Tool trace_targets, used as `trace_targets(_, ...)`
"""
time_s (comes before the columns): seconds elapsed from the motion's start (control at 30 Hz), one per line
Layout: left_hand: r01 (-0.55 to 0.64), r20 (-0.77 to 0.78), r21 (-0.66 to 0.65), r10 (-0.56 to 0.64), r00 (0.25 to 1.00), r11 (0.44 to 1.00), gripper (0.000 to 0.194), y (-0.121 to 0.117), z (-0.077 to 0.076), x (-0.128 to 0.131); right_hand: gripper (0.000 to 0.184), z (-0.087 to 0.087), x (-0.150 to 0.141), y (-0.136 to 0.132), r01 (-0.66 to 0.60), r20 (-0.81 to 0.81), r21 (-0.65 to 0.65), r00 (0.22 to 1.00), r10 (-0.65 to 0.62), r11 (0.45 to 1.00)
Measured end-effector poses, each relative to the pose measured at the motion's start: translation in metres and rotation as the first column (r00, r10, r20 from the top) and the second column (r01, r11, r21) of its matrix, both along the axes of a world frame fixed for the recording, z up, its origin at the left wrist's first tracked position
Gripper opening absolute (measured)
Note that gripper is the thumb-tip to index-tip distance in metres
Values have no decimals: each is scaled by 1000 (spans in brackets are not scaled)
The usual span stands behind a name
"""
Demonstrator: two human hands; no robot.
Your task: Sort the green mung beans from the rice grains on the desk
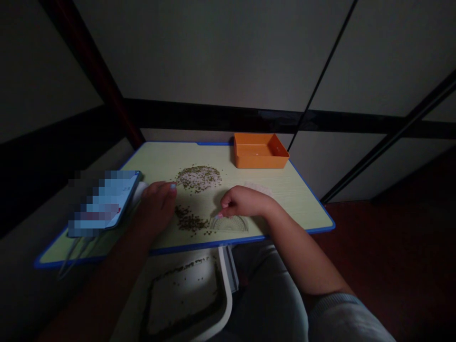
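My left hand [156,206] rests on the table between the phone and the seeds, its fingers stretched out and nothing visible in them. My right hand [244,202] is bent at the wrist, with thumb and fingers pinched at the upper left part of a clear protractor [231,224]. The protractor lies low over the tabletop, its left end beside a small dark pile of seeds [192,222]. Farther back, a rounder pile mixes green seeds with pale grains [199,178]. The fingertips of my right hand are partly hidden.
An orange open box [261,161] stands at the back right of the blue-edged table [302,204]. A lit phone [117,199] leans at the left, a cable below it. Under the front edge, a white container [225,289] holds scattered seeds. A pale patch [258,188] lies behind my right hand.
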State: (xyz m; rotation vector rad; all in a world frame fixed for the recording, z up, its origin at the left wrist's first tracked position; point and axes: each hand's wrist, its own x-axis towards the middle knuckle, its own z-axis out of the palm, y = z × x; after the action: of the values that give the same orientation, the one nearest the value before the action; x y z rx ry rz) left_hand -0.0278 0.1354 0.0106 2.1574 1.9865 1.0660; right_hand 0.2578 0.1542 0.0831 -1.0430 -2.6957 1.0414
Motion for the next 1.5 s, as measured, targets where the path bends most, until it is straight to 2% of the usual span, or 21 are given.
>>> trace_targets(0.2, 11, 2, -28, -10, 1000, 1000, 53, -2, 4, 1, 43, 4, -2, -3, 11, 28, 25, 1000, -11, 1000)
trace_targets(0.47, 17, 6, 23, -17, 1000, 1000, 50, 0, 0, 1, 41, 0, -1, -1, -10, 14, 31, 1000, 10, 999)
trace_targets(0.63, 18, 1, 1, -18, 1000, 1000, 54, -2, 1, 1, 46, 1, -2, -3, -16, 1, 49, 1000, 16, 999)
trace_targets(0.87, 1, 6, -41, -1, 1000, 999, 51, -2, 3, 2, 47, -1, -7, -6, -31, 7, 87, 1000, 30, 996)
trace_targets(1.07, -2, 12, -17, 2, 1000, 1000, 44, 0, 2, -2, 49, -2, -15, -9, -60, 33, 103, 998, 57, 993)
trace_targets(1.5, 12, 42, -43, -10, 999, 999, 42, -4, 9, 3, 51, -6, -22, -12, -112, 5, 127, 994, 112, 986)
